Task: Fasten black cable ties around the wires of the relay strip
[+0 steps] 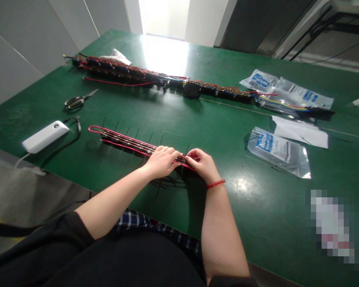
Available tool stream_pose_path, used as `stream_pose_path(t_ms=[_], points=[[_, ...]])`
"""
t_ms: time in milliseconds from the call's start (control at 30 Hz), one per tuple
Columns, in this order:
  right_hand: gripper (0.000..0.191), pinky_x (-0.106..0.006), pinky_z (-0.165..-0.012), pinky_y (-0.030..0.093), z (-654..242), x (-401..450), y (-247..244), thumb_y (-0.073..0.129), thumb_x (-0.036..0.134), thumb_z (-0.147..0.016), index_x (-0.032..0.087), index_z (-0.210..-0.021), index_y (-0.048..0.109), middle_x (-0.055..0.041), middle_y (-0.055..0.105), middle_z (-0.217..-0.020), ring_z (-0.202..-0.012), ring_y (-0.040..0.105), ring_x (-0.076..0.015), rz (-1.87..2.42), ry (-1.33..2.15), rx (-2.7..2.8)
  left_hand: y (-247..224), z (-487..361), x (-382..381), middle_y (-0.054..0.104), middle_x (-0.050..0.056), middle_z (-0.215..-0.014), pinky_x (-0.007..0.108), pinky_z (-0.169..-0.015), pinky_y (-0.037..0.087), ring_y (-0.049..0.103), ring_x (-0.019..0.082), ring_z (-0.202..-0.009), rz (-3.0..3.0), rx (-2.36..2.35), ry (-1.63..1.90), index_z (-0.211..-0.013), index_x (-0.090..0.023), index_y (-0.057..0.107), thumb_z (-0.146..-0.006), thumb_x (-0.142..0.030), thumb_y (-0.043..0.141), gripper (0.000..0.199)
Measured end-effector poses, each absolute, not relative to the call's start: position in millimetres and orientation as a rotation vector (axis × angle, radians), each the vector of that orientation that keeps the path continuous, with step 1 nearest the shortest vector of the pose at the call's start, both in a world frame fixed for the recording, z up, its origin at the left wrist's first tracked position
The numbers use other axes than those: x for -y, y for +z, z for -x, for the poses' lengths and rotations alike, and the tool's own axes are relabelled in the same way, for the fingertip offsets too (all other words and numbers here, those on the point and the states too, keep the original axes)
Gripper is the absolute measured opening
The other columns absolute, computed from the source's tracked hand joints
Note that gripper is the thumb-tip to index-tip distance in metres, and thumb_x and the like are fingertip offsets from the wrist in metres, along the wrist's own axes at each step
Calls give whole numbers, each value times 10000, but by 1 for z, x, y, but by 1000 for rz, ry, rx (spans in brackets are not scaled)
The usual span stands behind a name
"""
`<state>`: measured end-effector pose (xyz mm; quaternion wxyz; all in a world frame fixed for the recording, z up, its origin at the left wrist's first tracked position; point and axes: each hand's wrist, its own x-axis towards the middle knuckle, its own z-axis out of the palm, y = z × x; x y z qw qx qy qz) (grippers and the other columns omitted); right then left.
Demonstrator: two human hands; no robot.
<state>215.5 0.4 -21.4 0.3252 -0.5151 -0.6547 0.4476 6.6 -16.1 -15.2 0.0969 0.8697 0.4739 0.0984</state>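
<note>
- Wire bundle (128,145): red-sheathed, under both hands, its looped end stretching away to the left of them, flat on the mat, with black tie tails sticking out along it
- Left hand (161,161): palm down, fingers curled over the bundle, holding it
- Right hand (202,165): narrow pinch on the bundle's near end, fingertips just beside the left hand's fingers
- Red bead bracelet (215,183): around the right wrist
- Green mat (242,207): under everything, stretching out on all sides of the hands
- Long wired strip (164,81): well past the hands, lying across the mat
- White cloth (116,57): touching the strip's far-left part
- Scissors (77,99) and white power bank (44,136): left of the hands
- Plastic bags (279,153) and white paper (300,131): right of the hands
</note>
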Motion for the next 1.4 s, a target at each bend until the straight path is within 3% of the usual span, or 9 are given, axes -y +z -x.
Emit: stream_pose_path(t_ms=[300,1167,1400], points=[[155,-265,-608,466,-214,0,-20,621,354,-807,210,-762,586,6,627,-712,-641,582,-143,1418,1088,1766,-14,-7,16,651,71,-1168,413,-962,398,580,259,-1089,-2570,-1415,290,-1265,-231,587,-992,-388,504,326],[175,-279,-665,526,-216,0,-26,647,387,-838,213,-847,651,-16,694,-804,-695,645,-154,1305,1059,1827,-7,-11,18,657,52,-1179,423,-1017,386,582,244,-1127,-2497,-1454,227,-1267,-263,594,-994,-398,480,325],[206,-279,-655,532,-216,0,-26,658,421,-833,217,-860,647,-19,689,-816,-704,641,-156,1280,1091,1813,-9,-15,27,650,65,-1238,499,-1109,352,545,262,-1196,-2463,-1514,373,-1229,-255,614,-976,-367,524,291]])
